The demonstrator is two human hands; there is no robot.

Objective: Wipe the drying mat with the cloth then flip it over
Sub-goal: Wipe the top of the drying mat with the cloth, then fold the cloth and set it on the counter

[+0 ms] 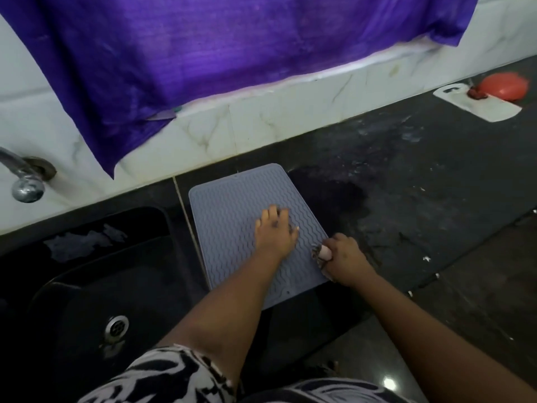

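A grey-blue ribbed drying mat (232, 205) lies flat on the dark counter just right of the sink. My left hand (276, 231) presses palm down on the mat's middle, fingers spread. My right hand (344, 260) is at the mat's right edge, closed around a small crumpled patterned cloth (318, 254) that touches the mat's edge. Most of the cloth is hidden inside my fist.
A black sink (96, 286) with a drain lies to the left, with a tap (23, 175) above it. A purple cloth (203, 53) hangs over the white tiled wall behind. Far right on the wet counter (406, 170) are a white board (479, 103) and a red object (504, 85).
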